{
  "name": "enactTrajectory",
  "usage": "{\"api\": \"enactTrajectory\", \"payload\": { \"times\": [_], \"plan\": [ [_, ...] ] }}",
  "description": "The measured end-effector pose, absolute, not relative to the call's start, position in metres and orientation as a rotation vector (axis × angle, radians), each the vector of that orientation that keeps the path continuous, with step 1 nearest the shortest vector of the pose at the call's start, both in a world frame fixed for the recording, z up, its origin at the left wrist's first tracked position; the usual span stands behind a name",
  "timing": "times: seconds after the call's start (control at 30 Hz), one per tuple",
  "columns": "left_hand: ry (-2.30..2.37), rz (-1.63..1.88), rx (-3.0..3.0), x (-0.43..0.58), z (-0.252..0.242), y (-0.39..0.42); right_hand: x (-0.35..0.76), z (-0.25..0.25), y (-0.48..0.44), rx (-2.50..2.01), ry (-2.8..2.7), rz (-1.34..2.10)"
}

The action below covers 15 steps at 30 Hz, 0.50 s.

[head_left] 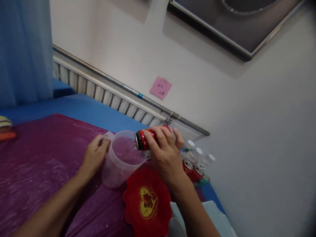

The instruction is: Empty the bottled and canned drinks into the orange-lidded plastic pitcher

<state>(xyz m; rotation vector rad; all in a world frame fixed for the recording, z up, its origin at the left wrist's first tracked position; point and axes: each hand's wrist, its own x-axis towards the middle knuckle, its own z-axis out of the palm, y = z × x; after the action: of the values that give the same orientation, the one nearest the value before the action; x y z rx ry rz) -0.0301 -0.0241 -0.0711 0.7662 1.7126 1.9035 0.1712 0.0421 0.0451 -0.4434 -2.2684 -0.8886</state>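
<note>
A clear plastic jug (118,164) stands on a purple glittery cloth (41,164). My left hand (95,154) is closed on the jug's handle at its left side. My right hand (165,153) grips a red drink can (144,139), tipped on its side with its top over the jug's rim. Whether liquid is coming out I cannot tell. A red scalloped plate (148,200) with a yellow heart design lies just in front of the jug, under my right wrist.
Behind my right hand stand several clear bottles with white caps (198,154) and red cans (194,171). A blue surface (86,110) extends past the cloth to a white railing (111,93) against the wall. A pink note (161,87) is stuck on the wall.
</note>
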Motion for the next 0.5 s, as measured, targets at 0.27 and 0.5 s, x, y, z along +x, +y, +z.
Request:
{"api": "enactTrajectory", "payload": {
  "times": [0.27,0.5],
  "plan": [
    [1.692,1.911,0.802,-0.0313,-0.0666,-0.027,0.17,0.0468,0.0394,-0.382,-2.297,-0.914],
    [1.672,1.926,0.816,-0.0324,-0.0691,-0.0246,0.1684,0.049,0.0383,-0.352,-2.32,-0.963]
  ]
}}
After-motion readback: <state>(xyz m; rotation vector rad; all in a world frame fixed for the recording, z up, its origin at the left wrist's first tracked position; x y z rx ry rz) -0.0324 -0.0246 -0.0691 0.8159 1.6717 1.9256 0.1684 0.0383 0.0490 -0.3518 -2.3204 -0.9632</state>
